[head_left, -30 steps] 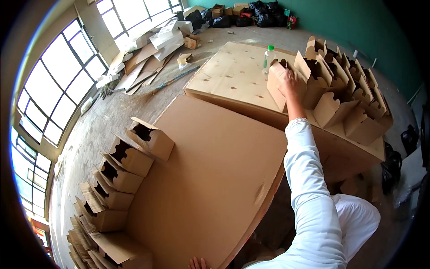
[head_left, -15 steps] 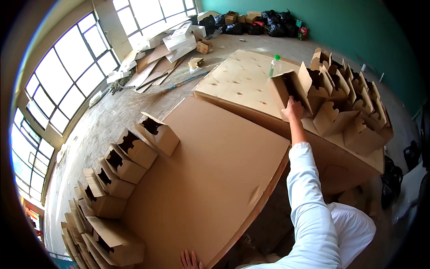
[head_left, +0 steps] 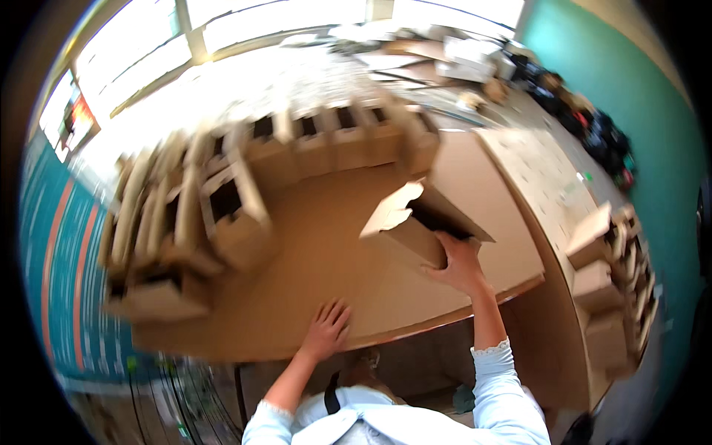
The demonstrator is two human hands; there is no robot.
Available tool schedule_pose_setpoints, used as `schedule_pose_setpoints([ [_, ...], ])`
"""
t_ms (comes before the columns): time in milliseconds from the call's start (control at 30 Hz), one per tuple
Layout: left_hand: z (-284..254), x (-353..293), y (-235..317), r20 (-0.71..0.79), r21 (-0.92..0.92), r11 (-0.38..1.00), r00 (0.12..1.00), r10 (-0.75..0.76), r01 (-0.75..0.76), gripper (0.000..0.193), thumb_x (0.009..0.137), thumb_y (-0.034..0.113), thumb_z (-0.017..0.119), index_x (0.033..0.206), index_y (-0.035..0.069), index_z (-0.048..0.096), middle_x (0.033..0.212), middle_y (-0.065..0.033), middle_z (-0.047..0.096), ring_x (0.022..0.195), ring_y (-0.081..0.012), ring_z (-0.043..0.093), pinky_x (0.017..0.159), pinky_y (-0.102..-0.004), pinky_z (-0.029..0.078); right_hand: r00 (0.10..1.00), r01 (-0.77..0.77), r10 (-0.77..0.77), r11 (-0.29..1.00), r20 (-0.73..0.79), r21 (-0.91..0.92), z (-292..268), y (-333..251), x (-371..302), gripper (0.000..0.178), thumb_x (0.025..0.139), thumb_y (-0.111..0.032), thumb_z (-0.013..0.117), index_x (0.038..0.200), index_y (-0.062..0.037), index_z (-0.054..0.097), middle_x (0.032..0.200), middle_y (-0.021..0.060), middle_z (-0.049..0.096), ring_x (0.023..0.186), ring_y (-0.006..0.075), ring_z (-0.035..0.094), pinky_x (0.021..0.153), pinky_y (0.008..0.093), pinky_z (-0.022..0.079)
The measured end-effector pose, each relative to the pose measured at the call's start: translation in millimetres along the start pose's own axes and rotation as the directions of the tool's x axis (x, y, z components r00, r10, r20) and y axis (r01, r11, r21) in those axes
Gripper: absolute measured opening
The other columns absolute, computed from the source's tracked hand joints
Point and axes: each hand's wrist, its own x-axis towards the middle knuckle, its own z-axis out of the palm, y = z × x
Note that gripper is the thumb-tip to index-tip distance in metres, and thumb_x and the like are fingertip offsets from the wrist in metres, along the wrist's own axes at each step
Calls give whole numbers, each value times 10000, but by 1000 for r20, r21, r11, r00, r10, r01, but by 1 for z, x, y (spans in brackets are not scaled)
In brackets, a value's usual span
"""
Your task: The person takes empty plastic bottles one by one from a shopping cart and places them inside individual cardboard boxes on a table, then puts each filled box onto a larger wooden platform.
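Observation:
My right hand (head_left: 461, 265) grips an open cardboard box (head_left: 415, 233) by its near right wall, thumb outside and fingers over the rim. The box is tilted above the brown cardboard tabletop (head_left: 334, 259), its flaps standing up. Near the front edge of that surface my left hand (head_left: 328, 326) lies flat with fingers stretched out, holding nothing. To its left a small open box (head_left: 241, 222) stands at the end of a curved row of similar boxes (head_left: 311, 152) along the far and left edges.
On the right, a pale wooden board (head_left: 530, 159) carries another cluster of open boxes (head_left: 604, 285) and a clear bottle with a green cap (head_left: 571, 191). Flattened cardboard and white foam (head_left: 463, 55) lie near the windows. Black bags (head_left: 608, 141) line the green wall.
My right hand has brought a box from the right-hand cluster over the brown tabletop. The view has swung left, and my left hand now shows fully on the surface.

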Motion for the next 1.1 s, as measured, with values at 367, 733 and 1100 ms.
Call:
schedule_pose_setpoints([
  [367,-122,-261,36,-420,-144,882,780,-465,448,291,825,50,645,1114,33,672,1247,-152,622,1158,-331,573,1039,-451,432,825,394,-308,915,474,-90,97,-202,-60,703,705,-297,817,1269,-11,511,1197,223,599,1105,385,586,940,445,481],
  [733,-95,-623,-28,-365,-385,-7,-160,-917,923,219,841,122,621,1029,26,677,1022,-234,676,964,-394,651,811,-456,519,797,464,-287,854,532,-234,73,-198,-50,786,664,-92,816,1359,14,462,1226,235,580,1148,401,544,1001,461,424],
  [1100,50,-751,-43,-149,-425,-592,-698,-700,685,591,659,266,788,1154,43,556,1090,-230,649,1014,-420,631,883,-498,503,888,140,-51,977,456,-163,36,-138,-51,368,717,7,720,1070,22,616,879,151,637,859,299,596,778,413,466],
])
